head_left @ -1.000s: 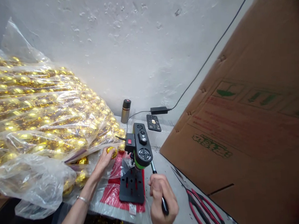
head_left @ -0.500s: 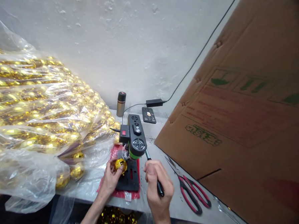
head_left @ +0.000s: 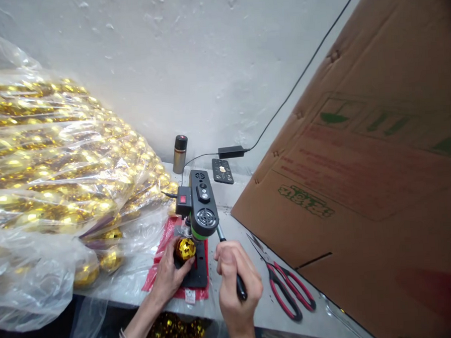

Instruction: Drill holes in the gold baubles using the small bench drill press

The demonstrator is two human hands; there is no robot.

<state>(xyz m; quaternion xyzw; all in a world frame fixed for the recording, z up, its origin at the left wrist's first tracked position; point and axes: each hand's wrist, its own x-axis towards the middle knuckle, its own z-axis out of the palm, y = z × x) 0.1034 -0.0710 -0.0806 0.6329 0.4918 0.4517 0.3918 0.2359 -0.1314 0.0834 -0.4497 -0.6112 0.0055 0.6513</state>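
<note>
From here, on the counter [head_left: 265, 303], a black machine [head_left: 203, 198] points its long head from wall toward worker. The right hand [head_left: 230, 284] wraps its slanting lever [head_left: 241, 289]; the left hand's [head_left: 169, 274] fingers grip a round gold ball [head_left: 186, 248] beside the head.

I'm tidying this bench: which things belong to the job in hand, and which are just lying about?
Job, apparently:
gold faceted ball, in the left hand
black bench machine, its lever in the right hand
power adapter
bag of gold balls

Apparently lying about:
scissors
phone
black-capped bottle
cardboard box
</note>
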